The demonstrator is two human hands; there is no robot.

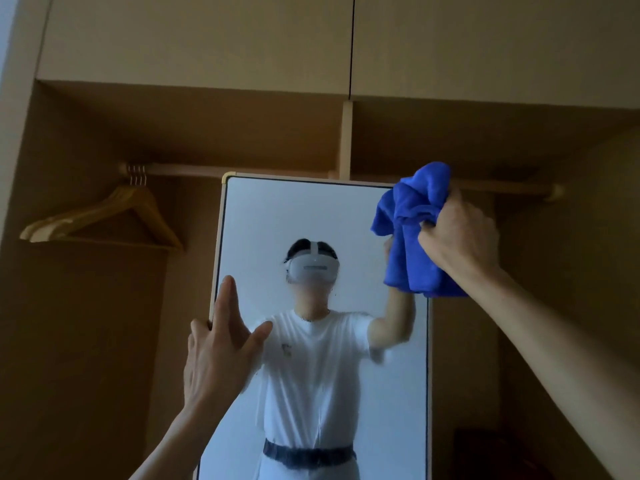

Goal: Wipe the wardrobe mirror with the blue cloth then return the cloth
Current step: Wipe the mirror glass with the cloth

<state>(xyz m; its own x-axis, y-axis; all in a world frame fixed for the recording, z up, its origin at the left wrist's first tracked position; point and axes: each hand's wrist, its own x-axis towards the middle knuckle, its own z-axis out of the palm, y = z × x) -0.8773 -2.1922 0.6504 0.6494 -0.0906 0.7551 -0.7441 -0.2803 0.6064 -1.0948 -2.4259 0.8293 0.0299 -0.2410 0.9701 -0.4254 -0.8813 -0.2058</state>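
Right hand point(457, 233) has the blue cloth point(415, 233) bunched in a fist up at the mirror point(311, 216)'s top right corner, probably to start wiping from the top. Left hand point(221, 344), fingers straight, steadies the frame's left edge so it won't swing.

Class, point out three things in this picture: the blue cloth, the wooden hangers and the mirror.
Crumpled blue cloth point(407, 249), head view, on its hanging lower folds.
Pale wooden coat hangers point(154, 214), head view, on the sloping arm nearest the mirror.
Tall light-framed wardrobe mirror point(311, 209), head view, on the upper glass.
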